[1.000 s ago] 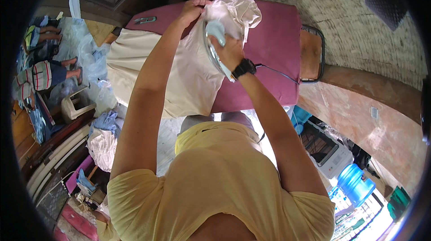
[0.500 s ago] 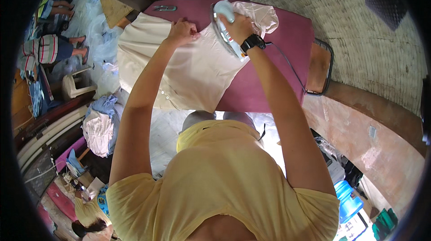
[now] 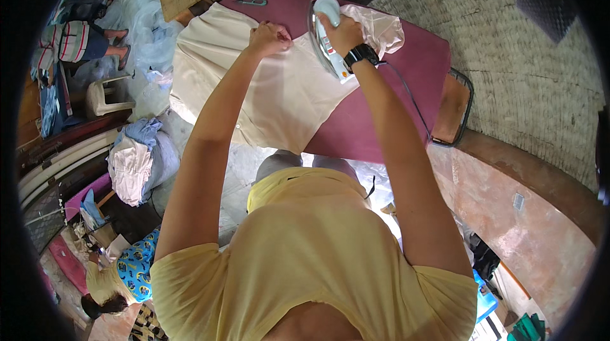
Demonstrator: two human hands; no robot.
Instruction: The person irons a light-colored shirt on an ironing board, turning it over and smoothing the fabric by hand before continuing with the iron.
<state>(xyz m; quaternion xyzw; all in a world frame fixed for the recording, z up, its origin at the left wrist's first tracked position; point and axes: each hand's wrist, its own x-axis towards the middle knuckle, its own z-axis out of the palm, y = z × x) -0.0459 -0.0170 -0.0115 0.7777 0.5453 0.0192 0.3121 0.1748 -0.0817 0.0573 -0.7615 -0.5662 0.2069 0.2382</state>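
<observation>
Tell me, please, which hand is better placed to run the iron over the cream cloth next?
Right, probably. The right hand already grips the iron at the cloth edge, while the left hand presses the cloth flat on the board.

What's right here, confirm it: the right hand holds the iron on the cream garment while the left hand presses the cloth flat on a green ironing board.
One detail is wrong: the ironing board is maroon, not green. The head view shows the right hand holding the iron on the cream garment and the left hand pressing the cloth flat.
</observation>
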